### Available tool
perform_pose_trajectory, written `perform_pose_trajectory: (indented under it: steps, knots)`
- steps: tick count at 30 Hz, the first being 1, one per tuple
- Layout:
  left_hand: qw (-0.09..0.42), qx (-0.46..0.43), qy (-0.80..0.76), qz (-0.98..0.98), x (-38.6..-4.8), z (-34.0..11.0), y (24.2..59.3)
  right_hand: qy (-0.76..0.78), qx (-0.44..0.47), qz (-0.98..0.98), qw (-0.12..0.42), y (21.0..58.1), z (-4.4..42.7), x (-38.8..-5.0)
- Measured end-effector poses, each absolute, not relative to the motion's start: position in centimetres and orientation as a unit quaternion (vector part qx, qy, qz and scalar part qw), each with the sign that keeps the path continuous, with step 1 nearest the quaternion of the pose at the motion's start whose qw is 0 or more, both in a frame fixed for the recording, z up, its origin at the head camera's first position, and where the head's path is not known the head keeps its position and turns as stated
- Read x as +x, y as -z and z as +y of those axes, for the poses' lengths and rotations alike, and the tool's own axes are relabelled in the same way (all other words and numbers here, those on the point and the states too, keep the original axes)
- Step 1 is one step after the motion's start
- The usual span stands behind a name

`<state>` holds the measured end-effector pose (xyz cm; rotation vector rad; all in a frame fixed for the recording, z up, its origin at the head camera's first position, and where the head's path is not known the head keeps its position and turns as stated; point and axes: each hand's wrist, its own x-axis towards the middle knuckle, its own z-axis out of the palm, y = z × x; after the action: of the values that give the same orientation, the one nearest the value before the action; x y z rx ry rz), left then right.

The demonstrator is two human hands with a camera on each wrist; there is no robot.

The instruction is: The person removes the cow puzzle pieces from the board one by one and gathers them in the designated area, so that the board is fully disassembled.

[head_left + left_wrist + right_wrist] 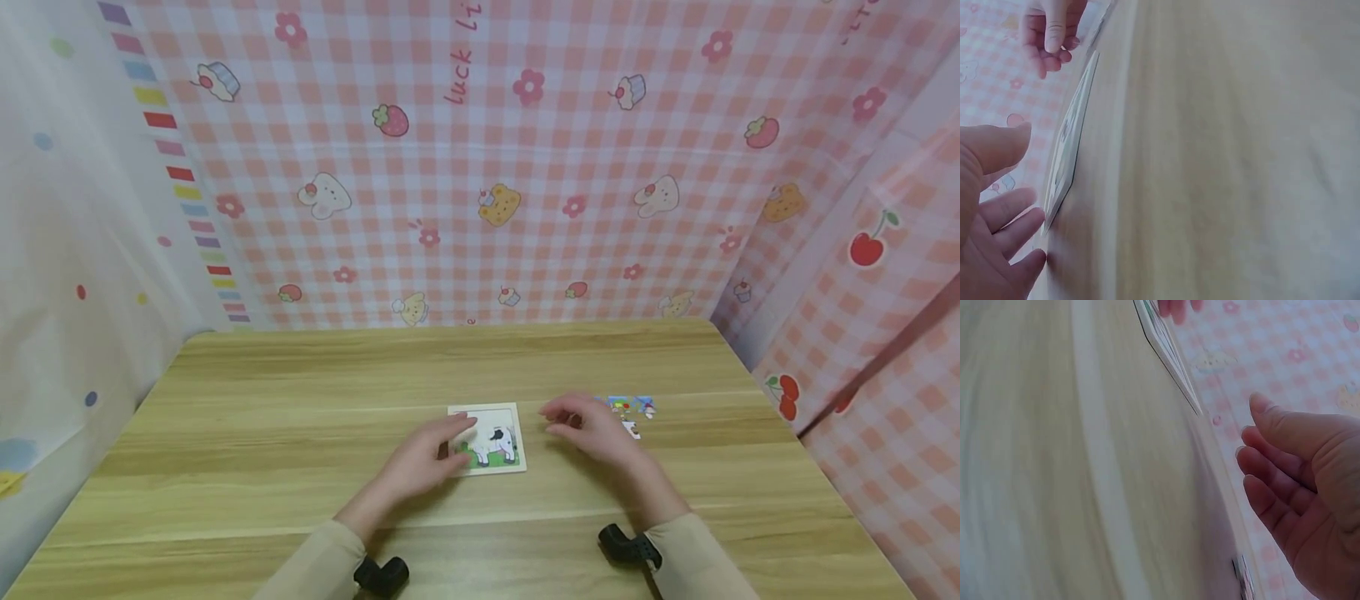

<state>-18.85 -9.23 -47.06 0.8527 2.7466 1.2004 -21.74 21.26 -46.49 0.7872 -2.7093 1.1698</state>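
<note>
A square puzzle tray (523, 442) with a white rim lies flat on the table, showing a black-and-white cow on green grass. The left hand (426, 454) is at the tray's left side, thumb and fingers apart and relaxed; whether its fingertips touch the tray I cannot tell. To the right of the tray the right hand (596, 429) hovers above the table, fingers loosely bent and holding nothing. Beside and partly behind it lie several colourful puzzle pieces (643, 406). In the left wrist view the tray (1067, 150) appears edge-on near the left fingers (1019, 231).
The wood-grain table (262, 433) has its back edge against a pink checked cloth (450, 167). White cloth hangs at the left and more pink cloth at the right. A black wrist device (381, 577) is on the left wrist, another (630, 547) on the right.
</note>
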Motion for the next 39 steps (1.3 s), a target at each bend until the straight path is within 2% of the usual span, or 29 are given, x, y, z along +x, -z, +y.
perform_pose_trajectory:
  steps: [11,24,39]
  knots:
    - [-0.009,0.247,-0.366,0.897,-19.7,-8.7,47.3,-0.365,0.295,-0.883,0.008,46.4,18.0,-21.9]
    - [-0.023,0.243,-0.334,0.910,-20.3,-8.7,48.2,-0.324,0.296,-0.899,0.001,46.4,16.1,-22.1]
    - [-0.007,0.237,-0.340,0.910,-20.5,-8.8,48.2,-0.272,0.303,-0.913,-0.025,46.5,14.9,-22.7]
